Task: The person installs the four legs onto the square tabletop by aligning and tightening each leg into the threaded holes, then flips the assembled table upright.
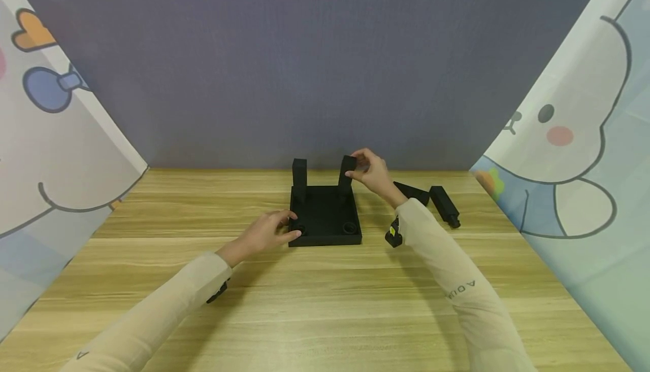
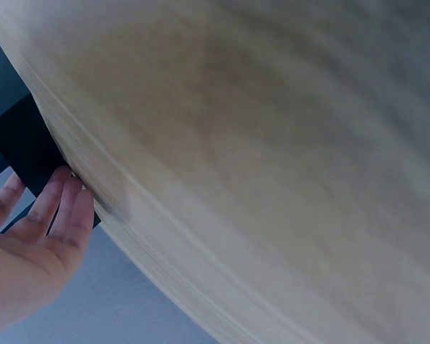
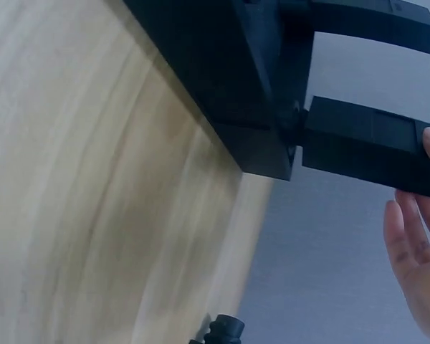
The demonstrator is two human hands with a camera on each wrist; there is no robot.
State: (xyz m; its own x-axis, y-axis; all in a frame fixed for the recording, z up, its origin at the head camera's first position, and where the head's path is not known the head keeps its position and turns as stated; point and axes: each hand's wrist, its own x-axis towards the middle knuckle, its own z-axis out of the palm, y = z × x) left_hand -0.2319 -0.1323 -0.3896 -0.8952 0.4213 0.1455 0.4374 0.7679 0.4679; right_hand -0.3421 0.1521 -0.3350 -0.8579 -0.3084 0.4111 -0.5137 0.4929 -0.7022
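Observation:
A black square tray-like base (image 1: 325,241) with a raised rim lies on the wooden table. A black square leg (image 1: 300,177) stands at its back left corner. My right hand (image 1: 374,173) pinches the upper part of another black leg (image 3: 365,140) between thumb and fingers, over the back right corner. In the right wrist view this leg's lower end meets the corner fitting and leans slightly. My left hand (image 1: 265,231) grips the base by its left front corner. A round threaded socket (image 1: 349,227) shows at the front right corner; fingers partly cover the one at front left.
Two more black legs lie to the right on the table: one (image 1: 444,202) with its threaded end toward me, another (image 1: 412,192) partly behind my right forearm. A grey panel (image 1: 325,67) rises behind the table, with cartoon-printed cloth (image 1: 563,135) at both sides.

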